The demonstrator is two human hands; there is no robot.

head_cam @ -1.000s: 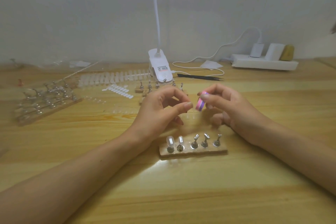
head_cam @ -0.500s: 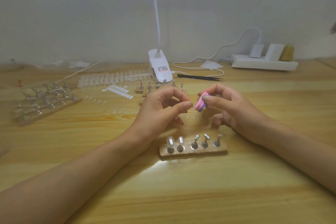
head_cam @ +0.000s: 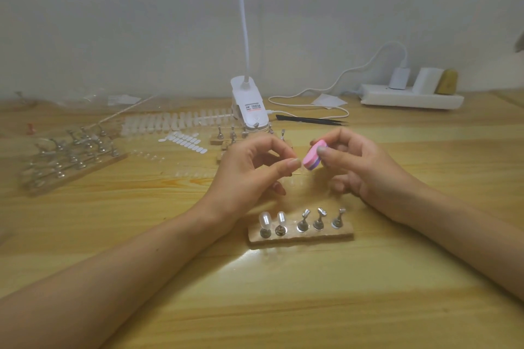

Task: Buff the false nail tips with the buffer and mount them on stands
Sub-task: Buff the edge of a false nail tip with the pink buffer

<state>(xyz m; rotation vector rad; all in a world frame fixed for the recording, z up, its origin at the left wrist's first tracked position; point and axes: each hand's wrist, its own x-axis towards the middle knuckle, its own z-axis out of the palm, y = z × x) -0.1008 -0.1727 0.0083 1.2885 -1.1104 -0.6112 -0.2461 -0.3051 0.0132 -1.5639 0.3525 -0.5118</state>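
Right hand (head_cam: 365,167) is up over the tabletop (head_cam: 283,306), thumb and fingers clamped on the buffer (head_cam: 313,159), a small oval pad with a pink face, a purple layer under it, and its near end tilted down. The left hand (head_cam: 249,170) is right beside it, thumb and forefinger closed in a pinch that nearly touches the buffer's lower end. Whether a clear nail tip sits in that pinch, I can't tell.

Just in front of both hands lies the wooden stand (head_cam: 300,236), carrying five metal holders in a row. The two on the left wear glossy, see-through mounted tips (head_cam: 265,219); the three bare holders (head_cam: 320,218) lean to the right.

Bare wood runs from the stand between the forearms toward the camera. Behind the hands it's crowded: more small stands, the clip lamp (head_cam: 249,110) and black tweezers (head_cam: 312,119). A long strip of tips (head_cam: 175,122) lies behind and to the left, and a tray of stands (head_cam: 71,156) sits well apart at far left. At the back right, a power strip (head_cam: 411,99) sits against the wall, where the tabletop ends.
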